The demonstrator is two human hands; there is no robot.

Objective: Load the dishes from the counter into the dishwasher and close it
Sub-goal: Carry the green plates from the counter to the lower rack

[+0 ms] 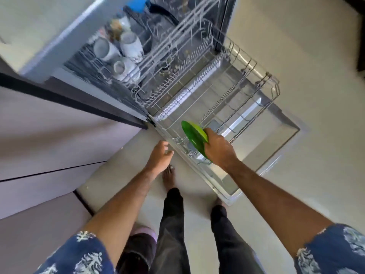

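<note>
**Green plate going into the lower rack**

My right hand (218, 149) grips the one green plate (194, 136) by its near edge, fingers curled round the rim, so the plate stands on edge. I judge that hold is chosen so the plate can slide down between the tines upright. The plate sits over the near-left corner of the lower rack (254, 80), its bottom edge down among the wires; whether it is already seated I cannot tell.

My left hand (161, 155) hangs just beside the rack's near rim, fingers loosely spread and holding nothing. It looks ready to steady the rack, though that is my guess.

The lower rack is pulled fully out over the open door (276, 139), which lies flat above the floor, so I can reach it from above. Apart from the green plate I see no other dish in it.

Behind, the upper rack (110, 62) holds three pale cups (105, 49), mouths tilted, grouped at its left side. Something blue (137, 3) and a dark curved item sit further back; they are too blurred to name.

The counter dishes are out of view, and the door is not yet closed.
</note>
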